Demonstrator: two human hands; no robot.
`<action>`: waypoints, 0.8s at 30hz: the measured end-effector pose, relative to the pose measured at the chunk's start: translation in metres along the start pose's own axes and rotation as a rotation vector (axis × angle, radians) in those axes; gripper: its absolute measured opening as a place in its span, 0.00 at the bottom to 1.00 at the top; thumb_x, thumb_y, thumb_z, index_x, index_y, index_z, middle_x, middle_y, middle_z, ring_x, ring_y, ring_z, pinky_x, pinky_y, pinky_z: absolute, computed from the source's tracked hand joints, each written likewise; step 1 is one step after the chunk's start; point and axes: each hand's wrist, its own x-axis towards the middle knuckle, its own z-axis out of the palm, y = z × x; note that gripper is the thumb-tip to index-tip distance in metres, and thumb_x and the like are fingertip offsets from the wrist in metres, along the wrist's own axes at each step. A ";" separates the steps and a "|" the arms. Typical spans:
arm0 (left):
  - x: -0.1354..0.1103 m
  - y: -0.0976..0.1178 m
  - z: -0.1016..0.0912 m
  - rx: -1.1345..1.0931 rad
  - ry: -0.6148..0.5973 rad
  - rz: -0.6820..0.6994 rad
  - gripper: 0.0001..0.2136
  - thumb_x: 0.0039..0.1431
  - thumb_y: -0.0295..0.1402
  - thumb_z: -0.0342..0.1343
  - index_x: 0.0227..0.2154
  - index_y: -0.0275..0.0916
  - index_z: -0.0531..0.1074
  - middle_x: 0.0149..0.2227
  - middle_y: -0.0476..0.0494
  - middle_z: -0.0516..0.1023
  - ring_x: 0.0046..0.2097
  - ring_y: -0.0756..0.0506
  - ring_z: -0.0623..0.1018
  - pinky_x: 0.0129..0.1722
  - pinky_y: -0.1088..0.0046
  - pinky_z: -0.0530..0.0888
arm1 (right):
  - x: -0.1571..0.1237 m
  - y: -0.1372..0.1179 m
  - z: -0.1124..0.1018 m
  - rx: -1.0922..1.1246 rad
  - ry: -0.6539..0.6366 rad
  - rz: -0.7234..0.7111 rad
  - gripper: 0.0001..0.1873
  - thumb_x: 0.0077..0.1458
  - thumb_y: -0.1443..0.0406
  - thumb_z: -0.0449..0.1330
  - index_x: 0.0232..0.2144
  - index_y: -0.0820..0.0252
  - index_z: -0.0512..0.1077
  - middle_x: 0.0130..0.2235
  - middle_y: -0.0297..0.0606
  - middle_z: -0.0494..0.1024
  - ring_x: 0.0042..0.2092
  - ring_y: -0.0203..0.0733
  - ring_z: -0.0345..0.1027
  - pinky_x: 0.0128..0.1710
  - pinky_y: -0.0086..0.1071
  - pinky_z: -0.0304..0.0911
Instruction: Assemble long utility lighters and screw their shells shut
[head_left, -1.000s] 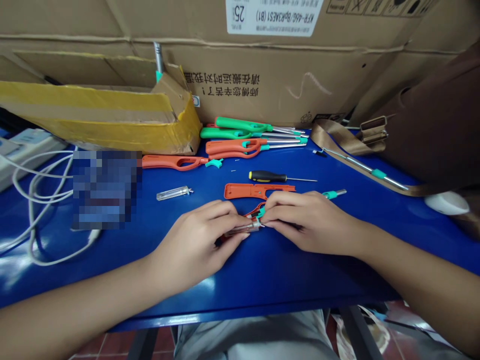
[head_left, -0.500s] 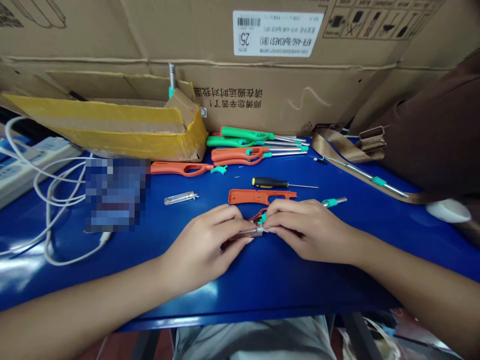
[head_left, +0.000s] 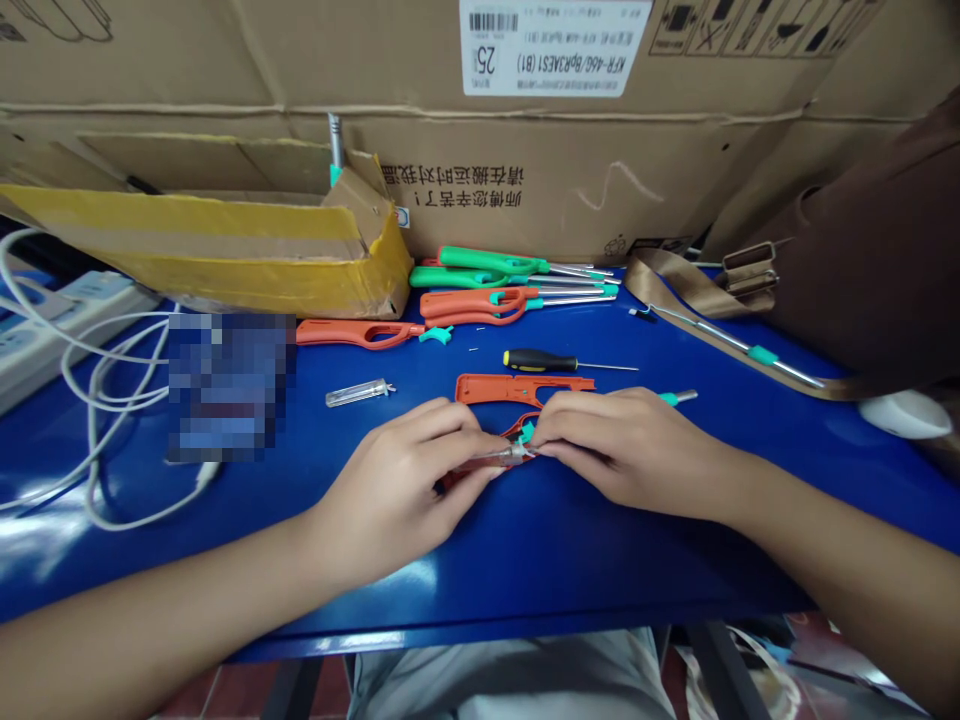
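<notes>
Both my hands meet over an open orange lighter body (head_left: 517, 432) lying on the blue table (head_left: 525, 560). My left hand (head_left: 401, 490) is closed, pinching a clear fuel tube (head_left: 491, 459) against that body. My right hand (head_left: 626, 445) is closed too, fingertips pinched at the tube's metal end beside a small teal trigger piece (head_left: 526, 432). A metal nozzle with a teal collar (head_left: 679, 398) sticks out to the right from under my right hand. An orange half shell (head_left: 517, 387) lies just beyond my fingers.
A black-handled screwdriver (head_left: 559, 361), a spare clear tube (head_left: 358, 392), an orange shell (head_left: 352, 331) and several finished green and orange lighters (head_left: 510, 280) lie further back. A yellow-taped carton (head_left: 225, 250) and white cables (head_left: 97, 400) are at the left, a brown bag (head_left: 862, 260) at the right.
My hands stay pinched on the tube and lighter body, with only slight finger shifts. The camera view has moved a little up and down.
</notes>
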 end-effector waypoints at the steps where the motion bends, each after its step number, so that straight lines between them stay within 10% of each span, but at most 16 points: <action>1: 0.000 0.000 0.000 -0.005 -0.001 -0.002 0.09 0.67 0.27 0.59 0.48 0.39 0.79 0.38 0.46 0.78 0.40 0.47 0.76 0.41 0.70 0.74 | 0.000 0.001 0.000 0.003 -0.008 -0.006 0.08 0.71 0.65 0.53 0.44 0.54 0.73 0.45 0.32 0.80 0.41 0.36 0.75 0.36 0.31 0.59; 24: 0.001 0.005 -0.005 0.055 -0.043 0.009 0.10 0.68 0.27 0.57 0.48 0.41 0.79 0.38 0.46 0.77 0.39 0.47 0.75 0.40 0.70 0.74 | -0.002 -0.004 0.002 0.013 0.029 -0.051 0.09 0.71 0.65 0.53 0.43 0.57 0.74 0.43 0.35 0.81 0.39 0.36 0.74 0.35 0.31 0.60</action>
